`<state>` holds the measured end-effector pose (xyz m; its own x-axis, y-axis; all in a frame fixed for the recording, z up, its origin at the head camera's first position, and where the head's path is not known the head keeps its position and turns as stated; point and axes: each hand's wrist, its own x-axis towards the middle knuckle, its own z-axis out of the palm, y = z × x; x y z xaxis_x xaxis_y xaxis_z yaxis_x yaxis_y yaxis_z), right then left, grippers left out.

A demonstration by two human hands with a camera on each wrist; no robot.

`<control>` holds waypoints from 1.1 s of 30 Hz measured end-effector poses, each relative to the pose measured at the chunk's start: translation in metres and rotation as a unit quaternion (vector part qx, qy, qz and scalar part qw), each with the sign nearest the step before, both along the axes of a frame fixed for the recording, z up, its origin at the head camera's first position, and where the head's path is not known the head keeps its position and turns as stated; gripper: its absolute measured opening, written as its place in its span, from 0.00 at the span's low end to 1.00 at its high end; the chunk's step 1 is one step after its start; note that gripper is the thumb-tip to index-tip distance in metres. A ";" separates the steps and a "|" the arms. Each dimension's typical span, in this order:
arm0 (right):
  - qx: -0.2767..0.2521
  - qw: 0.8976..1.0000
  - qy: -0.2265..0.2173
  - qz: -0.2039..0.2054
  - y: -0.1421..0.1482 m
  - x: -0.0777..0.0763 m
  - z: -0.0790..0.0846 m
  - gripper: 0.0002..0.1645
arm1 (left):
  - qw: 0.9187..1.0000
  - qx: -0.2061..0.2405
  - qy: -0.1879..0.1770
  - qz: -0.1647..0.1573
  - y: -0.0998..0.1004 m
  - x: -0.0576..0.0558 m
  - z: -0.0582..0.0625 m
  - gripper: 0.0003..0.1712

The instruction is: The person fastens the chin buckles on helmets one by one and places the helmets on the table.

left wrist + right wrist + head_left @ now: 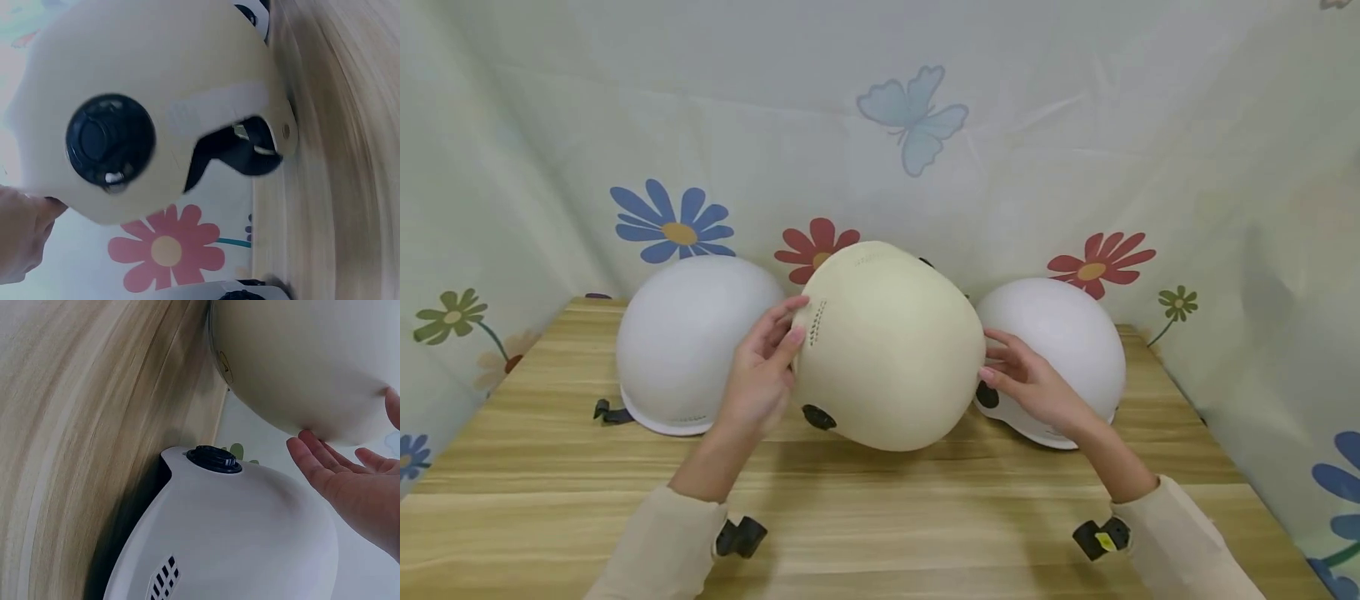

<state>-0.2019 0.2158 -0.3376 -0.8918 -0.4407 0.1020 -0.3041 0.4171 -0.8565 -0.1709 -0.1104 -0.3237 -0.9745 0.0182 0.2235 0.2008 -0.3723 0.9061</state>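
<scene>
A cream helmet [891, 350] is held tilted between the two hands, in front of two white helmets. My left hand [762, 367] grips its left rim, thumb on the outer shell beside a row of small vent holes. The right hand [1037, 385] touches the opposite side of the shell with extended fingertips, as the right wrist view also shows. A black round knob [110, 142] sits on the cream shell in the left wrist view, and a black strap [240, 150] shows under the rim.
One white helmet [677, 342] stands at the left with a black buckle [612, 412] beside it. Another white helmet [1067, 358] stands at the right, close behind the right hand. All are over a wood-grain table [880, 517], backed by a flower-printed curtain [760, 125].
</scene>
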 end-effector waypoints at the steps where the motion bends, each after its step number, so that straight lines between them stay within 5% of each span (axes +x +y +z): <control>1: -0.005 1.000 -0.003 0.001 0.001 0.000 0.000 0.35 | 1.000 0.008 0.000 -0.004 0.000 0.000 -0.001 0.19; 13: -0.019 1.000 -0.010 0.017 0.002 0.000 0.001 0.37 | 0.997 -0.018 -0.005 -0.069 -0.011 0.000 -0.009 0.30; 18: -0.017 1.000 -0.018 0.011 0.001 -0.001 -0.002 0.39 | 0.995 -0.040 -0.001 -0.086 -0.016 -0.003 -0.022 0.35; 24: 0.009 1.000 -0.012 -0.001 0.001 -0.001 -0.007 0.39 | 0.995 -0.033 -0.018 -0.091 -0.023 -0.007 -0.043 0.35; 33: 0.016 1.000 0.004 0.010 0.002 -0.003 -0.014 0.39 | 0.991 -0.102 -0.026 -0.077 -0.027 -0.008 -0.045 0.41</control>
